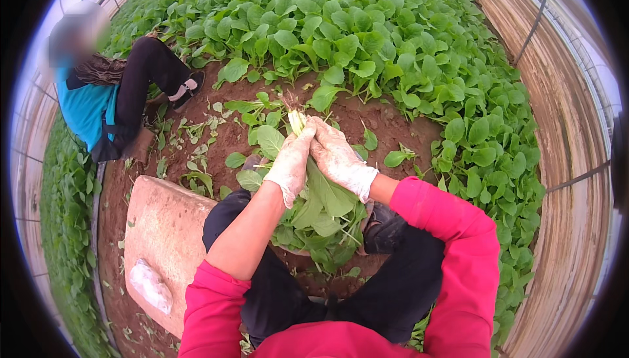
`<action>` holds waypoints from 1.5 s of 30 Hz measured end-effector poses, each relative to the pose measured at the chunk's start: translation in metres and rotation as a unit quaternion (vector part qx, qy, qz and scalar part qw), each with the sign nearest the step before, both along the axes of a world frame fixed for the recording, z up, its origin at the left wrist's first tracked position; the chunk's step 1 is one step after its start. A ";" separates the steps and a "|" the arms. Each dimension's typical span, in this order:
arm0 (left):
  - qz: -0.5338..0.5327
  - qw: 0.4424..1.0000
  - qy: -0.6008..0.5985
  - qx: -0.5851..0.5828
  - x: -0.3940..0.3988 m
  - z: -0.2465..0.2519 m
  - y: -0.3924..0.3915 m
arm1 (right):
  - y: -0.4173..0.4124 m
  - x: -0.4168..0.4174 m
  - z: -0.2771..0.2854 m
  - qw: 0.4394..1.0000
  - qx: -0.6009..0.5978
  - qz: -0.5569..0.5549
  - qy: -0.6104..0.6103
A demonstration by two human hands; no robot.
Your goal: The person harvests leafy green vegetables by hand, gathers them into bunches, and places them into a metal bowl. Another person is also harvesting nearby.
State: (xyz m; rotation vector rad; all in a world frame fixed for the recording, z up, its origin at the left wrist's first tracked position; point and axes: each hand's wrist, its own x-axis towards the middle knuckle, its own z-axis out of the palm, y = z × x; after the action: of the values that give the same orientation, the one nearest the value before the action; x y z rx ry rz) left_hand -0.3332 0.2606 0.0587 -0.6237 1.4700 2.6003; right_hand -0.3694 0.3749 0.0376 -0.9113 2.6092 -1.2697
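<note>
My left hand (pixel 291 161) and my right hand (pixel 339 155), both in thin, soil-stained white gloves, meet around a bunch of leafy greens (pixel 297 121). Its pale stems and brown roots point away from me, while broad green leaves hang back below my palms. The fingers partly hide the stems. Between my feet, under the bunch, lies a heap of picked greens (pixel 322 247); what it rests on is mostly covered. Loose leafy plants (pixel 269 140) lie or stand on the brown soil (pixel 388 122) just beyond my hands.
Dense rows of greens (pixel 344 18) fill the ground ahead and right. A pale, dirt-marked board (pixel 167 225) lies at my left, bearing a clear plastic bag (pixel 150 286). A person in a blue vest (pixel 86 107) sits at far left. Plastic sheeting (pixel 565 136) lines the right side.
</note>
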 end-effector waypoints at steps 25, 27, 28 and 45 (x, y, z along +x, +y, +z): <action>-0.005 0.997 -0.003 -0.073 -0.004 -0.003 0.003 | 0.290 0.187 -0.169 0.790 0.438 -0.242 -0.354; -0.011 0.997 -0.013 -0.081 -0.007 -0.008 0.003 | 0.290 0.191 -0.192 0.786 0.480 -0.225 -0.317; -0.015 0.996 -0.020 -0.081 -0.008 -0.008 0.004 | 0.288 0.192 -0.197 0.784 0.502 -0.214 -0.298; -0.020 0.989 -0.068 -0.130 -0.007 -0.003 0.017 | 0.371 0.067 -0.180 0.810 0.389 -0.436 -0.053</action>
State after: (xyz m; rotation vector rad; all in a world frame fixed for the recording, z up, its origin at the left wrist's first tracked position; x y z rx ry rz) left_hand -0.3404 0.2778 0.0558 -0.7718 1.7717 2.3037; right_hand -0.3023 0.7458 -0.1420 0.5356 3.0518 -0.1313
